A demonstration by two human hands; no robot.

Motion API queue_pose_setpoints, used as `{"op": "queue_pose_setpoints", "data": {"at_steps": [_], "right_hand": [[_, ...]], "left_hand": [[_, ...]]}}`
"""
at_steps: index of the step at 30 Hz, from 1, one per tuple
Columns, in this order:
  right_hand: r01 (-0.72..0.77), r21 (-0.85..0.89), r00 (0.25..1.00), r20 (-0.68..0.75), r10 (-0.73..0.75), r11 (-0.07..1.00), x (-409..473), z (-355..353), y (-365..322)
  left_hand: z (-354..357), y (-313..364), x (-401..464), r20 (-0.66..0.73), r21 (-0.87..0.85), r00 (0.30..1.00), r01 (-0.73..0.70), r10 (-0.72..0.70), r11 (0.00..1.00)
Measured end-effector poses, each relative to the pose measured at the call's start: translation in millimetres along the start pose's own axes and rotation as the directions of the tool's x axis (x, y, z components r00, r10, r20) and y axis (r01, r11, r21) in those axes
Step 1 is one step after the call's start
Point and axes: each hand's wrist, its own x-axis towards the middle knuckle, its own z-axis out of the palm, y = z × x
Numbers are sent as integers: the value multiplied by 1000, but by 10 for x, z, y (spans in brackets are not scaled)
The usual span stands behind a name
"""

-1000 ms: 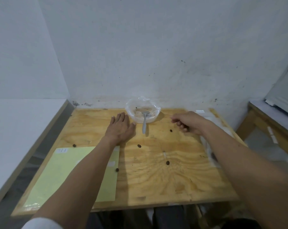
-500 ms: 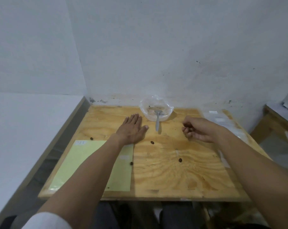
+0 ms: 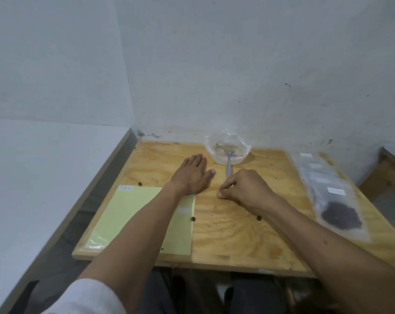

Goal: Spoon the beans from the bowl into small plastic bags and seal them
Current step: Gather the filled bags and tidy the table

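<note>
A clear plastic bowl (image 3: 212, 152) stands at the back of the wooden table (image 3: 237, 241), with a grey spoon (image 3: 228, 166) leaning out of it toward me. My left hand (image 3: 192, 175) lies flat on the wood, left of the spoon. My right hand (image 3: 244, 189) is curled just in front of the spoon handle, thumb and fingertips pinched together on the tabletop where a loose bean lay; the bean itself is hidden. Loose beans (image 3: 258, 218) dot the table. On the right lie clear plastic bags (image 3: 321, 175), the nearest one filled with dark beans (image 3: 341, 216).
A pale yellow sheet (image 3: 146, 218) covers the table's front left, under my left forearm, with a bean (image 3: 193, 218) at its right edge and another (image 3: 140, 183) at its far corner. White walls close the back and left. A second wooden table (image 3: 391, 171) stands to the right.
My right hand has moved left and toward me, down to the spot of a loose bean in front of the spoon. The left hand stays flat. The view has swung, showing the bags.
</note>
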Motion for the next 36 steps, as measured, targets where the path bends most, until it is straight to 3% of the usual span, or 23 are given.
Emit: {"op": "queue_pose_setpoints", "data": {"at_steps": [4, 6, 7, 9, 11, 13, 20, 25, 30, 36], "right_hand": [[-2, 58, 1000, 5, 2, 998, 19, 55, 30], [-115, 235, 993, 67, 102, 965, 29, 73, -10], [-212, 388, 976, 129, 175, 897, 45, 79, -31], [-436, 649, 900, 339, 276, 624, 106, 50, -79], [-559, 742, 829, 504, 242, 370, 174, -20, -153], [-578, 759, 816, 548, 186, 301, 241, -81, -248], [-352, 611, 930, 310, 195, 708, 535, 3, -832], [-91, 368, 984, 175, 27, 925, 623, 359, -1289], [137, 177, 970, 176, -169, 975, 711, 725, -1488], [165, 71, 960, 218, -177, 984, 779, 947, -1587]], "left_hand": [[-12, 0, -27, -33, -41, 999, -6, 5, 999], [-23, 17, -45, -67, -61, 998, -5, 1, 998], [-29, 28, -61, -95, -81, 995, 1, -9, 997], [-45, 40, -125, -169, -127, 985, 15, -37, 992], [-76, 22, -248, -204, -130, 978, 19, -46, 991], [-126, -31, -410, -193, -74, 980, 29, -42, 997], [-335, -76, -1364, -234, -31, 949, 211, -213, 977], [-336, -236, -1770, -285, 36, 832, 506, -476, 862], [-258, -453, -1886, -77, -55, 824, 558, -561, 828], [-176, -488, -1875, -64, -78, 821, 563, -568, 823]]}}
